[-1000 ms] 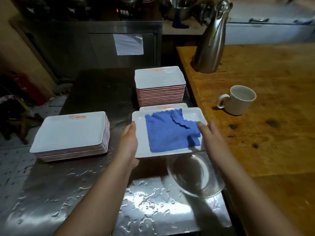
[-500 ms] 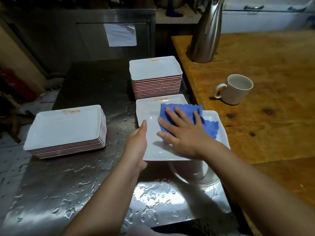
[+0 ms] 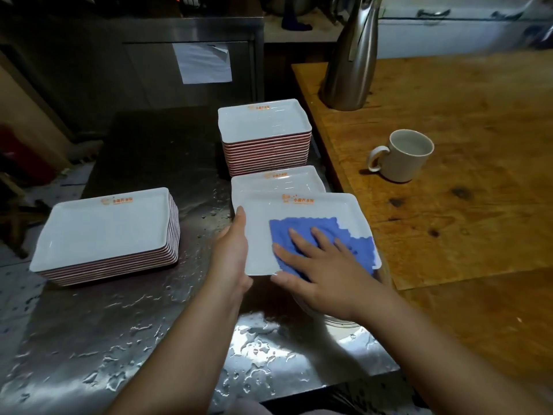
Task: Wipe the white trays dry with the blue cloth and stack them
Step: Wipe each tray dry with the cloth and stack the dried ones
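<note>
Since half a second earlier, the right hand (image 3: 326,265) has drawn the blue cloth (image 3: 305,235) from the far part of the held tray (image 3: 299,214) to its near right corner. Its fingers lie straight and spread, pressing the cloth flat. The left hand (image 3: 232,250) holds the tray's left edge, thumb along the rim; its other fingers are hidden beneath. This tray hangs just above another tray (image 3: 275,181) lying on the wet steel counter (image 3: 119,339). Judged rigid, glossy, breakable and slippery when wet, the tray is best gripped at opposite rims. The cloth is soft and light. Finished trays presumably join the left stack (image 3: 104,235); a taller stack (image 3: 263,127) stands behind. Each tray carries an orange printed logo with characters too small to read.
</note>
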